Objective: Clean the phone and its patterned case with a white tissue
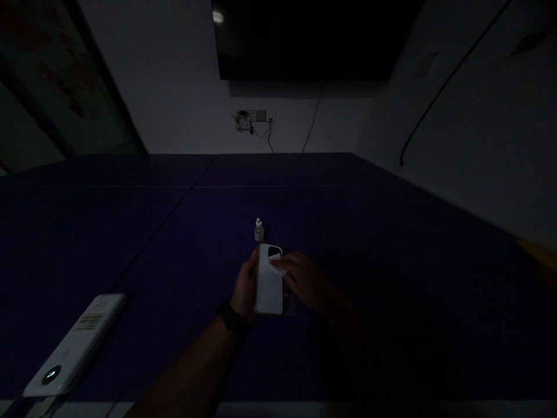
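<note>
My left hand point(244, 291), with a dark watch at the wrist, is wrapped round the left side of a smartphone point(268, 293). Its pale back faces up, inside a case with a brownish rim, and a dark camera area shows at the top. Between the fingertips of my right hand point(307, 280) is a small white cloth point(278, 267), pressed on the phone's back beside the camera area. Just beyond the phone stands a small clear bottle point(259, 231) with a white cap. Something flat and greyish lies partly hidden beneath the phone's lower right side.
On the dark blue table point(183, 244) at the left lies a white power bank point(78, 342) with a round lit display and cables at its near end. A large dark screen point(317, 40) hangs on the back wall above sockets point(256, 115) and cords. The room is dim.
</note>
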The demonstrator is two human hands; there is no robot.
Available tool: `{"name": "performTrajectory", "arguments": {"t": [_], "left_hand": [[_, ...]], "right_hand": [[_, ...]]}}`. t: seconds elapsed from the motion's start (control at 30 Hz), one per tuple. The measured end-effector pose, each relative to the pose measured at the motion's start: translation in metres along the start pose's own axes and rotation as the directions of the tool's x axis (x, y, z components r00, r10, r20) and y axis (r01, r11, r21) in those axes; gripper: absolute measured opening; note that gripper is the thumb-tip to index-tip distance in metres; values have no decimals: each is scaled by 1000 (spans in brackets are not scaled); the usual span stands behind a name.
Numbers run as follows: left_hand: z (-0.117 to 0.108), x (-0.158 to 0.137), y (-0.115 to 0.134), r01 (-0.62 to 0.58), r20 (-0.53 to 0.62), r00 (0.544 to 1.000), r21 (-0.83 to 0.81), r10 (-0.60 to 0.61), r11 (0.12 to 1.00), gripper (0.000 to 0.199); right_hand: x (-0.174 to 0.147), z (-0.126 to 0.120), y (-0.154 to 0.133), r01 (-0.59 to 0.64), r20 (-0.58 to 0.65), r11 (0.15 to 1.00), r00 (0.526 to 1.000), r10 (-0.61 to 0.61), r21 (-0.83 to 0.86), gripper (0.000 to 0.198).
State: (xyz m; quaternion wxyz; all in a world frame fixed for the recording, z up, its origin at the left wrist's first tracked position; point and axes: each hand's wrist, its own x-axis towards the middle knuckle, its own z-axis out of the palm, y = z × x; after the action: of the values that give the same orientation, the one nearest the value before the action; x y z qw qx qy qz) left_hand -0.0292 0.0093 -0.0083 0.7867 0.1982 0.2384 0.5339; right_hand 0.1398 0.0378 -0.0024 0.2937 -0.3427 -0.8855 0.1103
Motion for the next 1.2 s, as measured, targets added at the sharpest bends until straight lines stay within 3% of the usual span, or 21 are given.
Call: {"name": "performTrajectory", "arguments": {"t": [0.23,0.43,0.63,0.83,1.0,1.2], "left_hand": [[-4,3,-3,-77,16,997,48,77,996,43],[1,-2,-1,-90,15,996,86,89,992,43],[0,-2,-1,-101,-13,995,74,102,992,41],[-2,-3,0,-27,26,999,51,26,998,50],[-1,0,1,-62,19,998,27,61,998,47],[2,-2,2,-38,14,999,-4,38,999,51]], "right_hand": [[-1,-7,-3,125,106,988,985,-134,87,37],[1,-4,-1,36,57,999,998,-34,-29,42],[-2,-10,-2,129,147,987,979,-142,95,40],[1,-8,-2,28,83,999,996,-25,-29,48],[-2,-10,-3,146,157,984,975,-160,97,42],[1,-5,-2,19,70,999,997,-16,-37,48]]}}
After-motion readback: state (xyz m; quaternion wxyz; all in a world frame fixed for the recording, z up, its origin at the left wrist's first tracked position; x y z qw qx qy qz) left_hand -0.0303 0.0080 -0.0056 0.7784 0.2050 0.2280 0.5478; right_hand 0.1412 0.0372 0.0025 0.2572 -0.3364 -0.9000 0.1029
